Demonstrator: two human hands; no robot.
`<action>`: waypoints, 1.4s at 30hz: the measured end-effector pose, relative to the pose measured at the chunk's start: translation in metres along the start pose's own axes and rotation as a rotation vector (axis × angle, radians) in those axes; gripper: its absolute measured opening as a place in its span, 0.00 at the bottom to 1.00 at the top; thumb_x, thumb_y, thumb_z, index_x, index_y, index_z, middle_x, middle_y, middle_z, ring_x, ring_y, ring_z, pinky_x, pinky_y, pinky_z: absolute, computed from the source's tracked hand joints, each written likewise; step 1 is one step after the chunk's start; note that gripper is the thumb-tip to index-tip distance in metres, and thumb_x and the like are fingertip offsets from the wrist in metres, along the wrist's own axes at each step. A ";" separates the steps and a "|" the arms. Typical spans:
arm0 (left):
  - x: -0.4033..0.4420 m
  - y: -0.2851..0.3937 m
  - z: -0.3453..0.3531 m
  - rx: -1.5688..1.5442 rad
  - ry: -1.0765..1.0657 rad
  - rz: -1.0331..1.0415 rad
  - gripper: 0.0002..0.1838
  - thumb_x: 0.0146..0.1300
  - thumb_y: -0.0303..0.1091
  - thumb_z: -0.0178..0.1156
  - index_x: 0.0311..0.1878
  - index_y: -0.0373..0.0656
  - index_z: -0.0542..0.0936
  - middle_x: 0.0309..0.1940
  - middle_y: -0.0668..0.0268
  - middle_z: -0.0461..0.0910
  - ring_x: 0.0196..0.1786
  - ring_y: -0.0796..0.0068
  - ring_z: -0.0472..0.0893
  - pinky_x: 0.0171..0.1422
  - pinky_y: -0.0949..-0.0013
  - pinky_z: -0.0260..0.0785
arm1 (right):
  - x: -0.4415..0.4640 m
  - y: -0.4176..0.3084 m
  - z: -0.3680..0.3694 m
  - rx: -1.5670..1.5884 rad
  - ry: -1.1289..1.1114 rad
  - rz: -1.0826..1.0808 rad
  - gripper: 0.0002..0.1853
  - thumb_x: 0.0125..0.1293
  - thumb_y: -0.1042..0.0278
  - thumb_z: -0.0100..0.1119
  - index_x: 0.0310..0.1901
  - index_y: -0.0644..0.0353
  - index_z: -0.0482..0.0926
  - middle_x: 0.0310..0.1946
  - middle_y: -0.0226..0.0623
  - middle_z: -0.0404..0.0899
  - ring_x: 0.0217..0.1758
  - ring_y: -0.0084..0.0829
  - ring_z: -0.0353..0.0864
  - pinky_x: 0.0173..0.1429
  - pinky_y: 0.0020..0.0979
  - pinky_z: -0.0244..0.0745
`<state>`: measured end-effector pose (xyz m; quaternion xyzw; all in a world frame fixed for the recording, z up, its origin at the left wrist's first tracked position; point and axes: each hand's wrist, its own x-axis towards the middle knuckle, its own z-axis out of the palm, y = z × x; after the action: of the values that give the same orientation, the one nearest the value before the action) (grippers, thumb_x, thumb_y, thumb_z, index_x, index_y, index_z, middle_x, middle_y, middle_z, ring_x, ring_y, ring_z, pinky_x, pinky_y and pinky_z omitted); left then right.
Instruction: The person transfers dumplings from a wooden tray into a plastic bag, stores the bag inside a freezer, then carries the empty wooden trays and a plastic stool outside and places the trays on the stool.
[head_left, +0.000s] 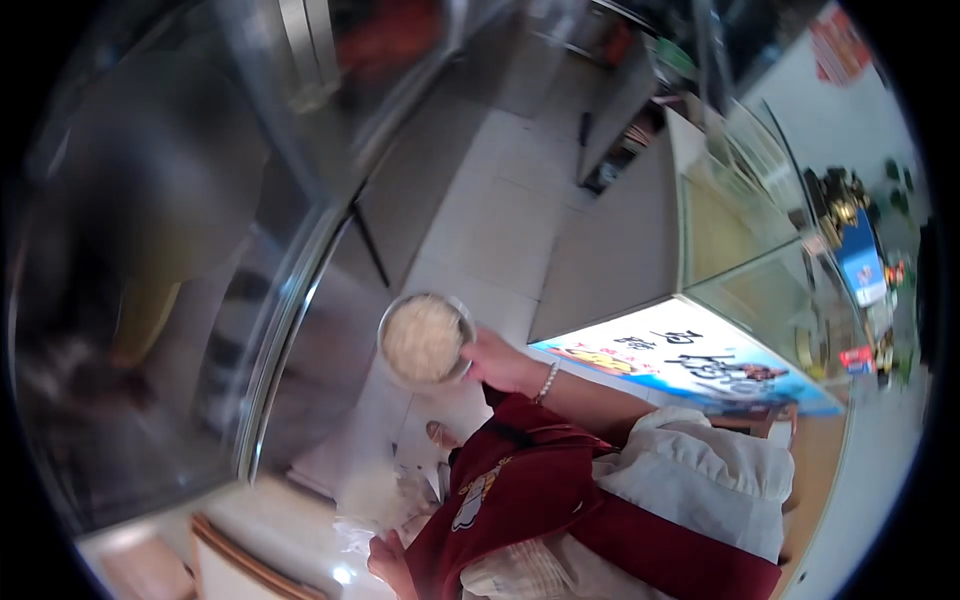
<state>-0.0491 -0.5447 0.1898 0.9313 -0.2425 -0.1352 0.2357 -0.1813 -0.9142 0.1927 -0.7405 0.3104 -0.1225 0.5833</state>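
My right hand (492, 362), with a beaded bracelet on the wrist, grips the rim of a round metal bowl (386, 352). Pale beige food (424, 338) fills the bowl; its exact kind is hard to make out. Low in the view, my left hand (391, 565) has its fingers curled at a clear plastic bag (375, 503) with something whitish in it. Motion blur smears the bag and its contents. A maroon apron (535, 455) with a cartoon print covers my front, and part of my foot (440, 434) shows between the hands.
A glass-fronted cabinet (300, 290) with a metal frame runs along the left. On the right stands a counter (610, 250) with a lit sign (690, 350) and a glass case (760, 280) on top. Tiled floor (490, 220) lies between them. A wood-edged chair-like piece (235, 560) is at lower left.
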 end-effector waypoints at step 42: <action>0.376 0.414 0.228 0.061 -0.720 0.772 0.15 0.56 0.39 0.61 0.25 0.39 0.69 0.17 0.53 0.72 0.25 0.48 0.74 0.29 0.52 0.63 | 0.142 0.080 -0.450 0.976 1.386 0.100 0.09 0.66 0.73 0.47 0.39 0.69 0.75 0.34 0.42 0.79 0.40 0.33 0.80 0.49 0.29 0.78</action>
<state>0.0249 -1.1432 0.1529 0.6753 -0.6373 -0.3428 0.1427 -0.3410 -1.3651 0.2217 -0.1485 0.5425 -0.6428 0.5200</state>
